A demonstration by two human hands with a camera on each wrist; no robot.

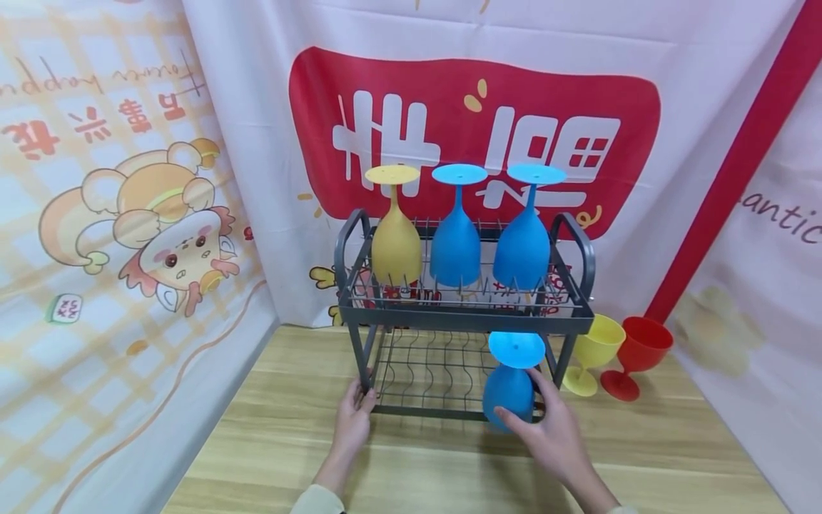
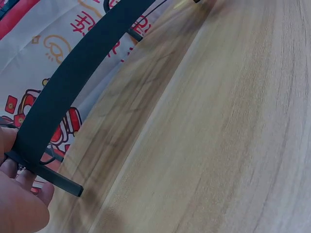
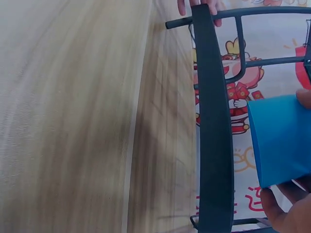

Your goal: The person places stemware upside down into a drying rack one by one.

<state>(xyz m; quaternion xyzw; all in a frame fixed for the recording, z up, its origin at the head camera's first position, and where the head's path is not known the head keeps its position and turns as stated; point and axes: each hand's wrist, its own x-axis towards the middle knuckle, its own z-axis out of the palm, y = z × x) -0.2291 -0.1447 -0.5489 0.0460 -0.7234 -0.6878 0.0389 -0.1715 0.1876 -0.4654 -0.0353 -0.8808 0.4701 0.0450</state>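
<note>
My right hand [image 1: 557,432] grips an upside-down blue goblet [image 1: 509,392] by its bowl at the right front of the rack's lower tier. In the right wrist view, the goblet's rim [image 3: 255,145] is above the dark front bar. My left hand [image 1: 352,421] holds the lower left front corner of the two-tier dish rack [image 1: 449,318]; in the left wrist view its thumb and fingers pinch the end of the bar [image 2: 58,107]. On the top tier a yellow goblet [image 1: 396,250] and two blue goblets, one in the middle [image 1: 456,250] and one at right [image 1: 522,250], stand upside down.
Right of the rack, a yellow goblet [image 1: 600,341] and a red goblet [image 1: 645,346] stand upright on the wooden table [image 1: 681,457]. Printed cloth [image 1: 257,143] hangs behind and at both sides.
</note>
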